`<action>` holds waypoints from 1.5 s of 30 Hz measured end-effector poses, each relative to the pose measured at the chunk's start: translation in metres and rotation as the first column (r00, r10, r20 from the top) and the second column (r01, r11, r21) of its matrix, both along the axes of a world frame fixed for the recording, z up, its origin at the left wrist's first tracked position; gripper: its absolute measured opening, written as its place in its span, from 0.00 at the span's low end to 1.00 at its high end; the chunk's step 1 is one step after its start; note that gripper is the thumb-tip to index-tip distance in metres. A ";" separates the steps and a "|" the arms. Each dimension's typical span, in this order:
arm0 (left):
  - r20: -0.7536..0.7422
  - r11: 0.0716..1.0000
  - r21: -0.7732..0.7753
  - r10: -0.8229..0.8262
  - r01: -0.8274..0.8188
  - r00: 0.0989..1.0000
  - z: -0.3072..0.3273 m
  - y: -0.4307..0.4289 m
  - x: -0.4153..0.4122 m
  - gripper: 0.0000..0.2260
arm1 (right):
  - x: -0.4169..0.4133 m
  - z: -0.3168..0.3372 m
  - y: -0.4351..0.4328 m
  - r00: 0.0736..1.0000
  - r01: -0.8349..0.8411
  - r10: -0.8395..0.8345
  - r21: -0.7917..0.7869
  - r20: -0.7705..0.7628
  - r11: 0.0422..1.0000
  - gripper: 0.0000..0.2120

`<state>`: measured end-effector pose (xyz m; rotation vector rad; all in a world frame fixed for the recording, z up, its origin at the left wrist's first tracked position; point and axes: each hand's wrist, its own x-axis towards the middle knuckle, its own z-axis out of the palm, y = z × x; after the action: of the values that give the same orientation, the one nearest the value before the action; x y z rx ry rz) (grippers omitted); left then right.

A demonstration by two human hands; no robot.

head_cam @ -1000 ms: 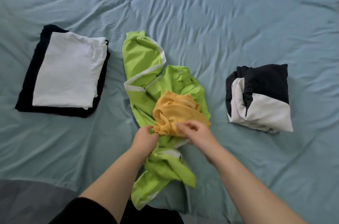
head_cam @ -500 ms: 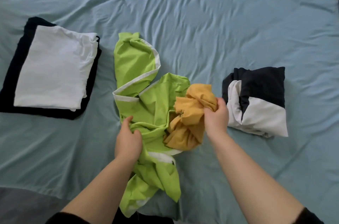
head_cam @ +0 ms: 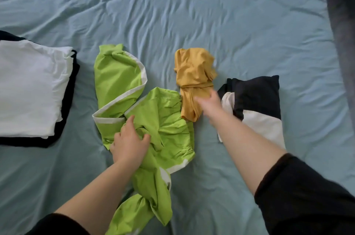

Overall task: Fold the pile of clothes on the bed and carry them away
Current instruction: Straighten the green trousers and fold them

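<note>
A crumpled lime-green garment (head_cam: 165, 119) with white trim lies in the middle of the bed. My left hand (head_cam: 129, 143) is clenched on a bunch of its fabric. A mustard-yellow garment (head_cam: 194, 73) lies bunched on the sheet just right of the green one. My right hand (head_cam: 210, 105) is blurred at its lower right edge, fingers spread and loose on the cloth, not gripping it. A folded stack, white on black (head_cam: 32, 88), sits at the left. A loosely folded black-and-white garment (head_cam: 255, 100) lies at the right, partly behind my right forearm.
The wrinkled light-blue bed sheet (head_cam: 192, 13) fills the view. A dark grey edge beside the bed (head_cam: 340, 23) runs down the upper right corner. Both my forearms reach in from the bottom with black sleeves pushed up.
My right hand carried the yellow garment off the green one to the right and let it drop on the sheet. My left hand moved onto the green garment and gripped it.
</note>
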<state>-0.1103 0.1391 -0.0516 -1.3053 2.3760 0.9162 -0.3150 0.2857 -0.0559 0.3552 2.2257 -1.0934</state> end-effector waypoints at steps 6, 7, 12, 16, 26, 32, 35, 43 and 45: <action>0.186 0.984 0.140 -0.131 0.105 0.974 -0.027 0.007 -0.001 0.54 | 0.107 -0.054 0.012 0.978 -0.119 0.101 0.093 0.183 0.989 0.29; 0.196 0.983 0.123 -0.157 0.135 0.968 -0.030 0.006 0.003 0.52 | 0.118 -0.055 0.010 0.982 -0.062 0.047 0.075 0.181 0.995 0.26; 0.298 0.889 0.331 -0.416 0.316 0.859 -0.028 -0.020 0.009 0.22 | 0.138 -0.037 0.020 0.975 -0.193 0.190 0.016 0.118 0.981 0.16; 0.411 0.799 0.132 -0.582 0.586 0.701 -0.001 -0.027 -0.013 0.28 | 0.124 -0.016 0.049 0.803 -0.560 0.596 0.313 -0.026 0.767 0.22; 0.050 0.894 0.180 -0.426 0.411 0.903 -0.033 -0.018 -0.066 0.46 | 0.136 -0.011 0.095 0.984 0.081 -0.016 0.365 -0.179 0.927 0.41; 0.096 0.891 0.099 -0.452 0.443 0.887 -0.064 -0.017 -0.051 0.28 | 0.187 -0.041 0.052 0.696 0.586 -0.475 -0.045 0.538 0.809 0.10; -0.130 0.932 0.210 -0.272 0.294 0.954 -0.065 -0.015 -0.036 0.14 | 0.173 -0.047 0.023 0.852 0.497 -0.473 -0.061 0.224 0.866 0.13; -0.541 0.969 0.246 0.155 -0.020 0.826 0.006 -0.046 -0.046 0.15 | 0.080 0.034 -0.018 0.941 0.166 -0.174 -0.050 -0.289 0.985 0.13; -0.602 0.966 0.256 0.193 -0.041 0.775 0.032 -0.060 -0.066 0.14 | 0.046 0.059 -0.037 0.925 0.090 -0.101 -0.049 -0.367 0.995 0.11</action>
<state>-0.1763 0.0789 -0.0196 -1.1933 2.5344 1.8534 -0.2690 0.2491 0.0026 0.2625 2.5375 -1.3376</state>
